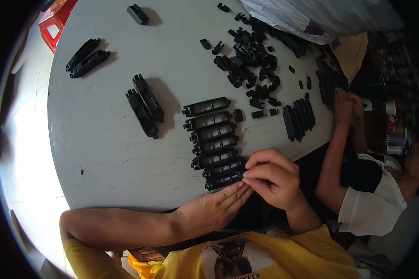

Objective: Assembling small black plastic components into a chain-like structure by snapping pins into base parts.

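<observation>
Several long black plastic frames [210, 135] lie side by side in a row on the table, running from its middle down to its near edge. My left hand [214, 203] rests at that edge beside the nearest frame [222, 181], its fingers stretched out together and its fingertips meeting those of my right hand. At the right end of the same frame, my right hand [275, 179] has thumb and fingers pinched together. Whatever the pinch holds is hidden. A small black plastic piece [238, 115] sits just right of the row's far end.
Small black clips [251, 60] lie heaped at the back right, near a white plastic bag [326, 21]. More frames stand in pairs [144, 107] on the left and as a group [299, 120] on the right. A co-worker's hands [345, 104] are at the table's right edge.
</observation>
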Demonstrator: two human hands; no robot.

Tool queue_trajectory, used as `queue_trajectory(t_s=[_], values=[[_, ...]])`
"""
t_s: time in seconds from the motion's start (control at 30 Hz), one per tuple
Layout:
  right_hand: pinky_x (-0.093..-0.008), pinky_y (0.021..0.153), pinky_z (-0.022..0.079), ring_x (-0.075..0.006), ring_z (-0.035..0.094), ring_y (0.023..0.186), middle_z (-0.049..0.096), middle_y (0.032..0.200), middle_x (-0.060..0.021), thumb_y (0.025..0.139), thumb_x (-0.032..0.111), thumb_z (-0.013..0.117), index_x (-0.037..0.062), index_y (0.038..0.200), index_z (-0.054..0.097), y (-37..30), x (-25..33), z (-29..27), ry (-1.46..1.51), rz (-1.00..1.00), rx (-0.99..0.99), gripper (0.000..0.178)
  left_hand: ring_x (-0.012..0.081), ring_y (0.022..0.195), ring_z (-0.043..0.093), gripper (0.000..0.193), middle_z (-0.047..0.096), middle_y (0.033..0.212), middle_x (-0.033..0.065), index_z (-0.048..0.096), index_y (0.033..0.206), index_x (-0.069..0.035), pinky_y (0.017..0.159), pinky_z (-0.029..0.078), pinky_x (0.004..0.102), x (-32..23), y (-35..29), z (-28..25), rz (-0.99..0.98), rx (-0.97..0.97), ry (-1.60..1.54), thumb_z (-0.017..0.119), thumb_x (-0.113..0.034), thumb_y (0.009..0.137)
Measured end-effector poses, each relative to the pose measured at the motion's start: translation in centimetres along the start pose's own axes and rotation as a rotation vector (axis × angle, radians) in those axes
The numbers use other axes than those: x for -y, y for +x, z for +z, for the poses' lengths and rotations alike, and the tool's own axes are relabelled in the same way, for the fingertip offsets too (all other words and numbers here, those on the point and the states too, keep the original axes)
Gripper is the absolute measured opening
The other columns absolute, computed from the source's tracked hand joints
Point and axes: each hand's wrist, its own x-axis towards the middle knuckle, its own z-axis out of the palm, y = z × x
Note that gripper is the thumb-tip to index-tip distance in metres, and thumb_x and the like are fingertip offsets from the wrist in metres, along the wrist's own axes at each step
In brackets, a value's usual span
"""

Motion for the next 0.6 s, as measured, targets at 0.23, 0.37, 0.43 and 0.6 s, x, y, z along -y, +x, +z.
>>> queue_trajectory(t_s=[0.23, 0.37, 0.43, 0.6], values=[[-0.0286, 0.058, 0.051, -0.0208, 0.063, 0.07, 0.063, 0.091, -0.0102, 0.066, -0.003, 0.077, 0.0034, 0.083, 0.068, -0.09, 0.1, 0.44, -0.06, -0.142, 0.056, 0.021, 0.0267, 0.139, 0.034, 0.057, 0.042, 0.146, 0.0115, 0.043, 0.141, 0.0, 0.119, 0.017, 0.0425, -0.11, -0.34, -0.25, 0.059, 0.055, 0.063, 0.043, -0.028, 0.091], [-0.0285, 0.056, 0.05, -0.0212, 0.063, 0.068, 0.063, 0.092, -0.0103, 0.065, -0.003, 0.077, 0.0033, 0.085, 0.069, -0.57, -0.36, 0.73, -0.179, -0.239, 0.072, 0.022, 0.0265, 0.14, 0.031, 0.058, 0.037, 0.149, 0.0111, 0.04, 0.143, 0.001, 0.119, 0.014, 0.042, 0.17, -0.31, -0.45, 0.105, 0.116, 0.075, 0.042, -0.028, 0.093], [-0.0288, 0.056, 0.05, -0.0212, 0.062, 0.068, 0.063, 0.09, -0.01, 0.065, -0.002, 0.077, 0.003, 0.085, 0.069, -0.32, -0.17, 0.62, -0.208, -0.253, 0.089, 0.022, 0.0273, 0.141, 0.03, 0.059, 0.035, 0.151, 0.0124, 0.037, 0.144, 0.002, 0.119, 0.013, 0.0424, 0.11, -0.29, -0.38, 0.126, 0.137, 0.094, 0.04, -0.029, 0.094], [-0.0292, 0.055, 0.05, -0.0208, 0.062, 0.066, 0.063, 0.087, -0.0092, 0.066, 0.001, 0.078, 0.0023, 0.085, 0.069, 0.2, 0.34, 0.27, -0.147, -0.2, 0.09, 0.021, 0.0249, 0.14, 0.031, 0.057, 0.039, 0.148, 0.0076, 0.043, 0.142, -0.003, 0.119, 0.013, 0.0421, -0.18, -0.47, -0.4, 0.084, 0.124, 0.094, 0.044, -0.029, 0.091]])
